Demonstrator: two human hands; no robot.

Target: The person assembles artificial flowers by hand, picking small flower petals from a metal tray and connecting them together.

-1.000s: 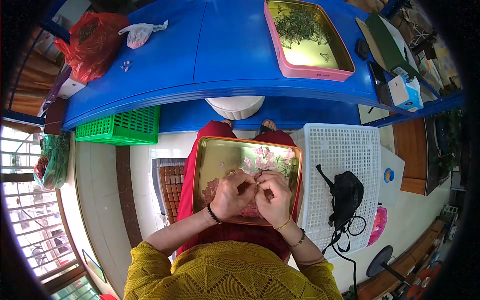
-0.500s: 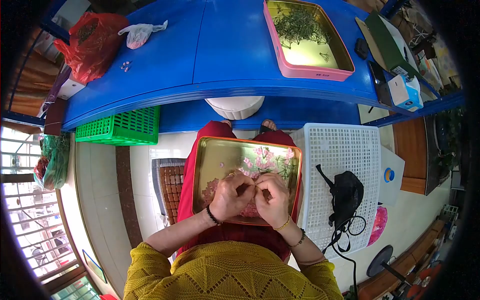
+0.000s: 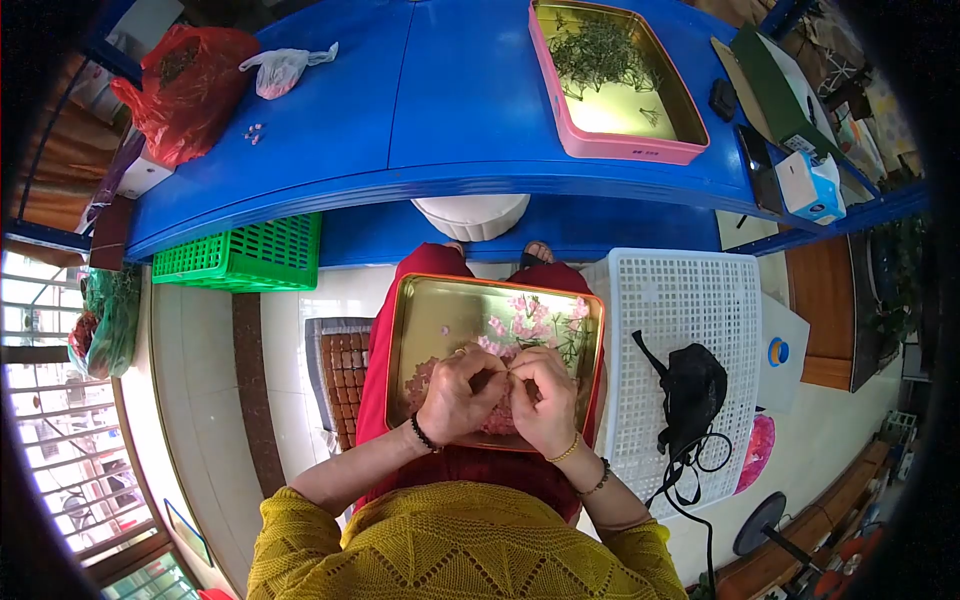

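A gold-coloured tin tray (image 3: 425, 310) with a red rim rests across my lap. Pink flowers (image 3: 530, 318) with green stems lie at its upper right, and loose pink pieces spread over its lower part. Over the middle of the tray, my left hand (image 3: 463, 392) and my right hand (image 3: 543, 398) meet at the fingertips. Both are closed in a pinch, thumbs against forefingers. Whatever sits between the fingertips is too small and covered to make out.
On the blue shelf (image 3: 465, 90) ahead stand a pink-sided tin (image 3: 640, 148) of green stems, a red plastic bag (image 3: 195, 100) and a small white bag (image 3: 280, 72). A white crate (image 3: 640, 300) with a black bag (image 3: 695, 390) is at my right; a green crate (image 3: 270, 255) is at far left.
Hardly anything differs. My hands stay pinched together over the tray with only slight finger movement, and the whole view has shifted very slightly.
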